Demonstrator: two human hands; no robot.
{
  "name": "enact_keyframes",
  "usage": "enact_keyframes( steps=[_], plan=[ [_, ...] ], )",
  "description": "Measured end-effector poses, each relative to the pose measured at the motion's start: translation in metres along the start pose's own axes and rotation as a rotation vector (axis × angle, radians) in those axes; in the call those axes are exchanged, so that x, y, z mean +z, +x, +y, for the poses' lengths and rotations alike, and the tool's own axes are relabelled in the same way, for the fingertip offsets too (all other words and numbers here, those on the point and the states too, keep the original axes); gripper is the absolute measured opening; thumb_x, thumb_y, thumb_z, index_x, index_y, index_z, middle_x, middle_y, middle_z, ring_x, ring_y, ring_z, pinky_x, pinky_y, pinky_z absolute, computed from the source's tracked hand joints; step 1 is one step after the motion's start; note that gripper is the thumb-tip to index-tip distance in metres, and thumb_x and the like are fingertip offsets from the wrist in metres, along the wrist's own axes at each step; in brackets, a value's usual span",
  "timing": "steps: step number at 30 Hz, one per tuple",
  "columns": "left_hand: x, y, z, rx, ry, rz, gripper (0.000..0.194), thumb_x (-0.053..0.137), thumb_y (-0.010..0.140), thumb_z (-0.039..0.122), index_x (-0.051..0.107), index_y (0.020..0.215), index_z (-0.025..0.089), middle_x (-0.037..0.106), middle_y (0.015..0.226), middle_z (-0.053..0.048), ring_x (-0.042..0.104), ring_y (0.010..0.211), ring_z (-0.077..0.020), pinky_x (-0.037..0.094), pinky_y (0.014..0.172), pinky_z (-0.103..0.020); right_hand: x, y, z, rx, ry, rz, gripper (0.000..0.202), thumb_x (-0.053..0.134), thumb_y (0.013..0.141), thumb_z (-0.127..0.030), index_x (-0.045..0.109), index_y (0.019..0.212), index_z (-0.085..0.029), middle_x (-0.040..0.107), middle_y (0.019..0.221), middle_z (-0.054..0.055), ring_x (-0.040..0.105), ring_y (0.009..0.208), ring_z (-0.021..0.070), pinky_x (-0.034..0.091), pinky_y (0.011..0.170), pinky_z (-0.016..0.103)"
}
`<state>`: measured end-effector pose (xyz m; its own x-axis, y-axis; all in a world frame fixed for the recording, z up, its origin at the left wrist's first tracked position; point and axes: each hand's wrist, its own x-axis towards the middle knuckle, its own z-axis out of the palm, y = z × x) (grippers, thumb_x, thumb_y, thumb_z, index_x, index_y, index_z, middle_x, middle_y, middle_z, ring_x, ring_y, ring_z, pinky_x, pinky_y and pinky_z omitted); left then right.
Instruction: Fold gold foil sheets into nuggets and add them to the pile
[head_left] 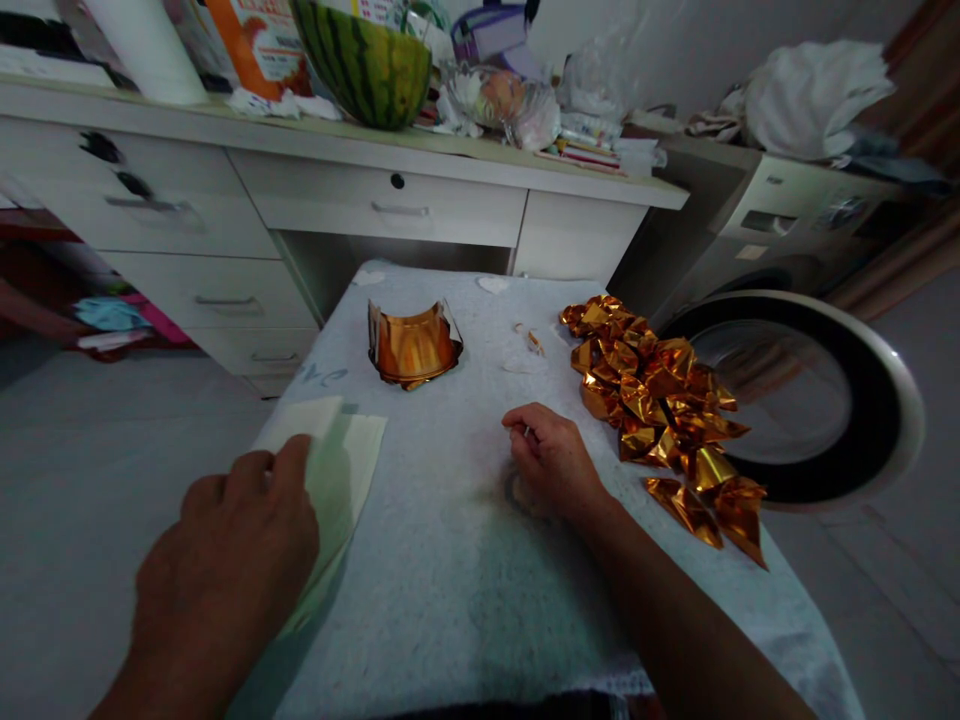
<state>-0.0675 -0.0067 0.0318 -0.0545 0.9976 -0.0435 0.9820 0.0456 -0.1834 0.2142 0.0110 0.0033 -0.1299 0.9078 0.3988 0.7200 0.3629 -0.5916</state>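
Observation:
At the lower left, my left hand [232, 540] is closed, its bent fingers on pale yellow-green paper [358, 450]; the fingertips are partly hidden. My right hand [551, 455] rests loosely curled on the cloth-covered table, with nothing visible in its fingers. Beyond the hands stands a curved stack of shiny copper-gold foil pieces [415, 345], held between clear upright sides. Folded copper-gold foil shapes [637, 385] lie in a long heap along the right edge. Between stack and heap is a small clear bit with an orange mark [534, 342].
A pale patterned cloth [450, 500] covers the table. Behind it is a white desk [390, 200] with drawers, bearing a cut watermelon [367, 70], bags and papers. On the right, a washing machine [772, 215] has its round door [885, 400] swung out beside the table.

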Motion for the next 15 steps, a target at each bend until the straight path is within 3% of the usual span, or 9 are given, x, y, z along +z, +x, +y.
enact_keyframes(
  steps=[4,15],
  plan=[
    [-0.002,-0.004,0.009,0.011,0.09,-0.059,0.049,0.026,0.096,0.024,0.039,0.142,0.015,0.057,0.118,-0.015,0.055,0.101,-0.0348,0.05,0.077,-0.04,0.0,0.0,-0.001,0.007,0.002,0.001,0.021,0.048,0.08,-0.008,0.064,0.09,-0.016,0.065,0.081,0.004,0.054,0.064,0.0131,0.043,0.063,0.025],
    [0.015,-0.005,0.01,0.079,0.029,0.107,0.06,0.029,0.095,0.048,0.041,0.139,0.009,0.053,0.121,-0.019,0.053,0.101,-0.0364,0.049,0.079,-0.043,0.004,0.0,0.003,0.032,-0.015,0.01,0.021,0.048,0.08,-0.009,0.064,0.091,-0.017,0.065,0.081,0.003,0.056,0.066,0.014,0.043,0.065,0.026]
  ],
)
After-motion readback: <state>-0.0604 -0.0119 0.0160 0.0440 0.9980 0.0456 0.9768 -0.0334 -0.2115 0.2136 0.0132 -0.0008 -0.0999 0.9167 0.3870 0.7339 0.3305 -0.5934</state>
